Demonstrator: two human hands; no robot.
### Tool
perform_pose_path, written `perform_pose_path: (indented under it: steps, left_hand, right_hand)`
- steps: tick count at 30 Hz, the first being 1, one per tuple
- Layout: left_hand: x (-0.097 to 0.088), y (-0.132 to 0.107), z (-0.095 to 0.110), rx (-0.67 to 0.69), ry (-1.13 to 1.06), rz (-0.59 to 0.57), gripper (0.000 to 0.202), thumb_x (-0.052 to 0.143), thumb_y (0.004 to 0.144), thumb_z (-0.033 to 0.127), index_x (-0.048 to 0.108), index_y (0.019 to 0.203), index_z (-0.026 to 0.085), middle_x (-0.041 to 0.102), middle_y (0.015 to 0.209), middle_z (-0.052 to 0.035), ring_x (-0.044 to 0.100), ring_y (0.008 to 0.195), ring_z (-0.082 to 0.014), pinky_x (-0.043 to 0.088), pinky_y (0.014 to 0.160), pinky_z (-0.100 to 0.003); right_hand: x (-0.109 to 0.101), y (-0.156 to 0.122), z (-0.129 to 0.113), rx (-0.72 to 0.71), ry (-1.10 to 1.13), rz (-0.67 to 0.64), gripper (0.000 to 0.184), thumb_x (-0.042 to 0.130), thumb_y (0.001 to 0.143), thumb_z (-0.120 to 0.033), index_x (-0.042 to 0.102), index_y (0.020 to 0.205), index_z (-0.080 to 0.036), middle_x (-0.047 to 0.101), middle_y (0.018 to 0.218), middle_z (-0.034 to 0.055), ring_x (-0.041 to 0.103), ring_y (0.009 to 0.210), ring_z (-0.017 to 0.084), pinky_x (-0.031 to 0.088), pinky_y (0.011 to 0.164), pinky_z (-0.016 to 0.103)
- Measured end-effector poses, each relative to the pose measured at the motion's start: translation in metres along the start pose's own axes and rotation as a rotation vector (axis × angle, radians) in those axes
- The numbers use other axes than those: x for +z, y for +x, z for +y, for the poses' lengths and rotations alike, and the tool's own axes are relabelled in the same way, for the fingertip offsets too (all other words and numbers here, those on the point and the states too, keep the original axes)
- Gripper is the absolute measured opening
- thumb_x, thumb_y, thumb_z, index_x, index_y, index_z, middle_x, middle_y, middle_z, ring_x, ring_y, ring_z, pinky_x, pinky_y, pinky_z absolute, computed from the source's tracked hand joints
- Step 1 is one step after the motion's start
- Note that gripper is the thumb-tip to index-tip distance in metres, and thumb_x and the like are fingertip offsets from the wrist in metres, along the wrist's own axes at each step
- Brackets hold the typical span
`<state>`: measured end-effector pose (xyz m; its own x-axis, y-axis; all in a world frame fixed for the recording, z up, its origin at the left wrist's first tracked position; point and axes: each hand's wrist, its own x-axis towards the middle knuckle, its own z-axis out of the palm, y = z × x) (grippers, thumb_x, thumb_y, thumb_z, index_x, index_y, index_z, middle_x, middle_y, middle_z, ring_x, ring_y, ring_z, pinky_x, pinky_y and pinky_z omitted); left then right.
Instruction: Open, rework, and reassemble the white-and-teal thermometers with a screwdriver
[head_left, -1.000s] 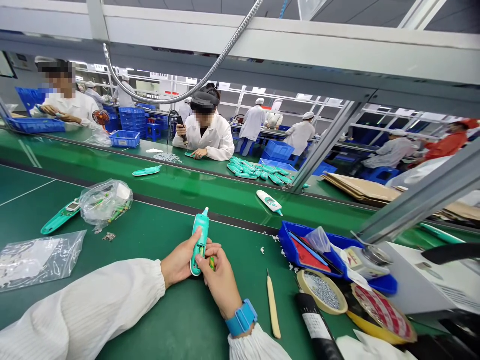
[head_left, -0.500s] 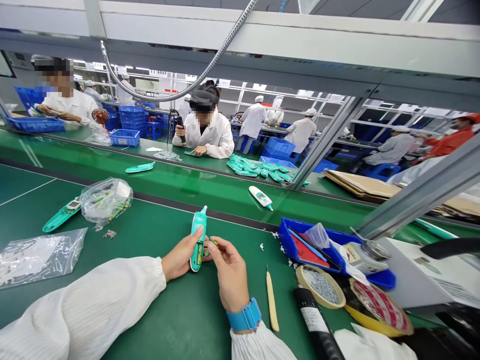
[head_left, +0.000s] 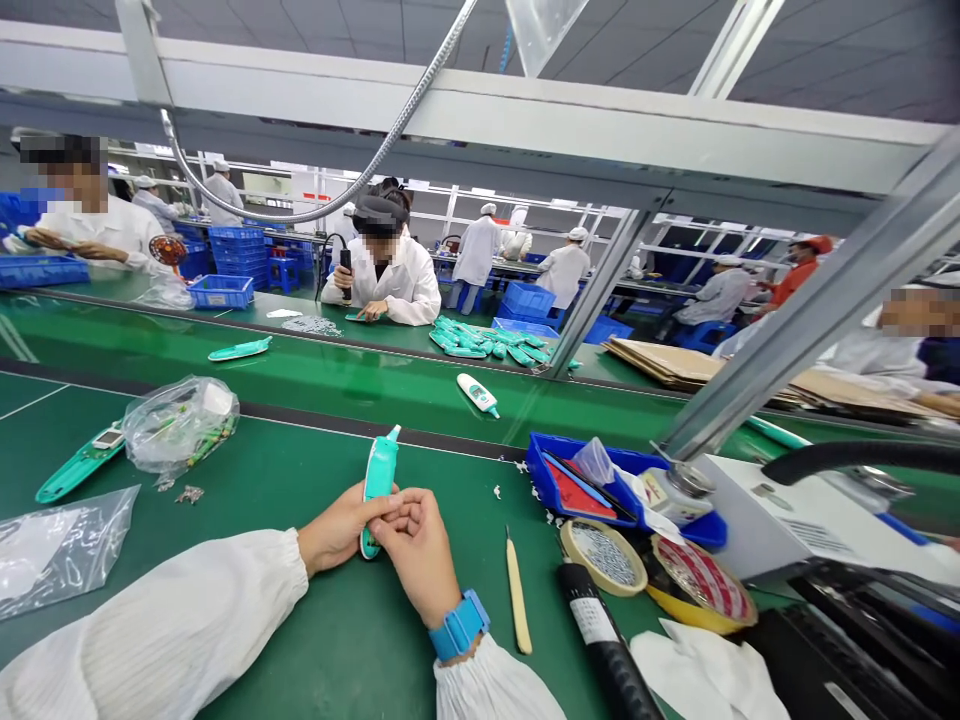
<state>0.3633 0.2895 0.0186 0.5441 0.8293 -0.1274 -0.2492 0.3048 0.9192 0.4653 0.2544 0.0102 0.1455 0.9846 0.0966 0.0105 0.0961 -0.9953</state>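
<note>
My left hand (head_left: 337,528) is closed around a teal and white ear thermometer (head_left: 382,463), held upright above the green table, its narrow white tip pointing up and away. My right hand (head_left: 420,545) closes against the thermometer's lower half, its thumb and fingers bunched over the open section there. Whatever lies between those fingertips is hidden. A wooden-handled pick (head_left: 517,595) lies on the table to the right of my right hand.
On the left lie a bag of small parts (head_left: 184,425), a teal casing half (head_left: 79,468) and a flat clear bag (head_left: 71,540). To the right are a blue tray (head_left: 540,455), a dish of screws (head_left: 604,555), tape (head_left: 701,585) and a black-handled tool (head_left: 600,630). A finished-looking thermometer (head_left: 477,394) rests beyond.
My right hand has moved in against the thermometer, covering its open lower section; the small green piece seen at its fingertips no longer shows. The camera view has shifted right and tilted up.
</note>
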Motion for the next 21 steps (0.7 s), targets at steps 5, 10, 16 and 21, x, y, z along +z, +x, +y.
perform_pose_path:
  steps: [5,10,16,21]
  left_hand:
    - [-0.026,0.03,0.018,0.088,0.349,0.265,0.03,0.056,0.074,0.021,0.045,0.102,0.015,0.057,0.103,-0.0081,0.06,0.085,-0.0164,0.047,0.076,-0.028]
    - [-0.068,0.097,0.056,0.088,0.71,0.676,0.038,0.056,0.079,0.023,0.043,0.113,0.014,0.051,0.112,-0.0105,0.053,0.098,-0.021,0.043,0.083,-0.038]
    - [-0.085,0.145,0.075,0.068,0.956,0.888,0.033,0.051,0.084,0.031,0.049,0.112,0.015,0.049,0.115,-0.0086,0.051,0.101,-0.0212,0.044,0.084,-0.043]
    - [-0.074,0.141,0.075,0.206,1.044,0.933,0.04,0.051,0.083,0.03,0.042,0.12,0.017,0.039,0.126,-0.0099,0.04,0.113,-0.026,0.034,0.093,-0.049]
  right_hand:
    - [-0.005,0.009,0.011,0.025,-0.07,0.016,0.036,0.059,0.067,-0.029,0.042,0.097,-0.019,0.051,0.068,-0.0031,0.051,0.057,0.012,0.047,0.055,0.027]
    - [-0.009,0.012,0.021,0.018,-0.161,-0.006,0.029,0.055,0.069,-0.032,0.047,0.093,-0.018,0.05,0.066,-0.0016,0.046,0.055,0.012,0.043,0.049,0.025]
    - [-0.014,0.015,0.025,0.005,-0.198,-0.052,0.029,0.05,0.071,-0.035,0.049,0.095,-0.019,0.05,0.067,-0.0006,0.045,0.055,0.013,0.042,0.048,0.025]
    - [-0.015,0.019,0.025,0.002,-0.29,-0.084,0.032,0.046,0.072,-0.041,0.051,0.095,-0.019,0.051,0.066,-0.0003,0.047,0.056,0.014,0.043,0.05,0.025]
